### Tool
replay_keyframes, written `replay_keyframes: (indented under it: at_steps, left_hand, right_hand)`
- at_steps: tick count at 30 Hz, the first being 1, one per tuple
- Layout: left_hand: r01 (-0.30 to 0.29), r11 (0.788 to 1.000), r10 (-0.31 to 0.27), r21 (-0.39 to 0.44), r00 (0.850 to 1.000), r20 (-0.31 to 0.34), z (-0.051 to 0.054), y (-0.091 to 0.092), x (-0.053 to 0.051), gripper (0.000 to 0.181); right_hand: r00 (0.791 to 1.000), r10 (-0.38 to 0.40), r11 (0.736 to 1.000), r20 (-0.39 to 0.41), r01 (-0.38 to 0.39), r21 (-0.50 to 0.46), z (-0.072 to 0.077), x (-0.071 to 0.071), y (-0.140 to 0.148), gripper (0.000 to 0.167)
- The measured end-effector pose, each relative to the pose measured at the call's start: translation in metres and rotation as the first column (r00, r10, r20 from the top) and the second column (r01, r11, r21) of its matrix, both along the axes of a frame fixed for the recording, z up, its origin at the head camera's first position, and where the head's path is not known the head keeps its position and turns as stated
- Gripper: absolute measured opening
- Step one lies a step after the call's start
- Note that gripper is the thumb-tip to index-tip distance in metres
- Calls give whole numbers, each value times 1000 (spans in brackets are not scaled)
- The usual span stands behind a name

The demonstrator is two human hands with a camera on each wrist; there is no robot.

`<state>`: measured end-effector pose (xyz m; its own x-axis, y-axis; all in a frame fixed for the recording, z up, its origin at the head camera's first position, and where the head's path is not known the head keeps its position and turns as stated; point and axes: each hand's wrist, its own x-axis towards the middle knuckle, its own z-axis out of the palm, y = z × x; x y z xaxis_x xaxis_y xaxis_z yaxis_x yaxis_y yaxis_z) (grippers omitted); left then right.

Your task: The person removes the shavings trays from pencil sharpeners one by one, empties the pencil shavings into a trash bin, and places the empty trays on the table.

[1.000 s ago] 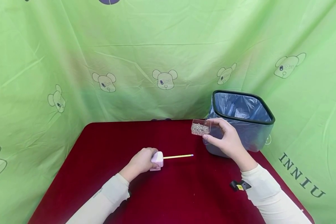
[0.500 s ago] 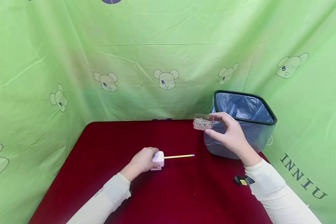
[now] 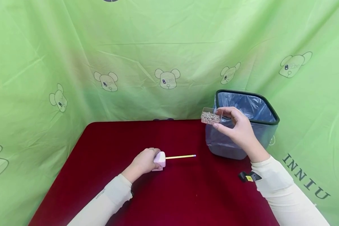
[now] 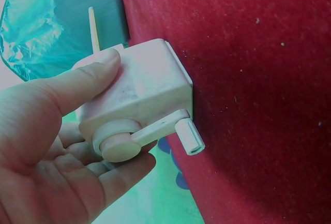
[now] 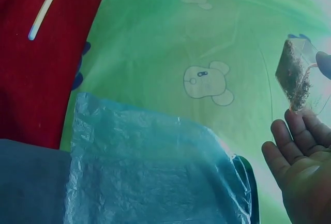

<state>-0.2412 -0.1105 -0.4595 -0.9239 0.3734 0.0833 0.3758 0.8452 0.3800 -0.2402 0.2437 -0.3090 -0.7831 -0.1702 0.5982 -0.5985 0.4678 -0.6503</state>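
Observation:
My left hand (image 3: 142, 163) grips a pale pink crank pencil sharpener (image 3: 160, 159) on the red table. A yellow pencil (image 3: 180, 156) sticks out of it to the right. In the left wrist view, thumb and fingers lie on either side of the sharpener body, and its crank handle (image 4: 160, 127) faces the camera. My right hand (image 3: 241, 130) pinches a small clear shavings tray (image 3: 210, 117) between thumb and fingers. Pencil shavings (image 5: 296, 76) fill part of this tray. It is held up in front of the bin's left side, a little below rim height.
A grey bin (image 3: 228, 146) with a dark rim and a bluish plastic liner (image 3: 240, 102) stands at the table's far right corner. Red cloth covers the table (image 3: 124, 138). Green printed curtains (image 3: 135, 56) surround it at the back and sides.
My right hand has lifted the shavings tray and moved it right and away from me, closer to the bin. The left hand and the sharpener stay in place.

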Motion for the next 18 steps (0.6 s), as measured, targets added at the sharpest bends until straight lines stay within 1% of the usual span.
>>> replay_keyframes:
  at_steps: [5, 7, 11, 18]
  left_hand:
    - [5, 1000, -5, -14, 1000, 3, 1, 1, 0, 63]
    - [0, 1000, 0, -21, 1000, 13, 2, 2, 1, 64]
    - [1, 999, -1, -35, 1000, 8, 4, 2, 1, 64]
    - [2, 999, -2, -32, 1000, 15, 4, 2, 1, 63]
  right_hand:
    - [1000, -6, 1000, -9, 6, 0, 1, -2, 3, 52]
    - [1000, -10, 1000, -14, 10, 0, 3, -2, 4, 52]
    - [999, -30, 1000, -18, 30, 1, 8, -3, 6, 50]
    - [998, -60, 998, -22, 60, 0, 11, -7, 13, 53]
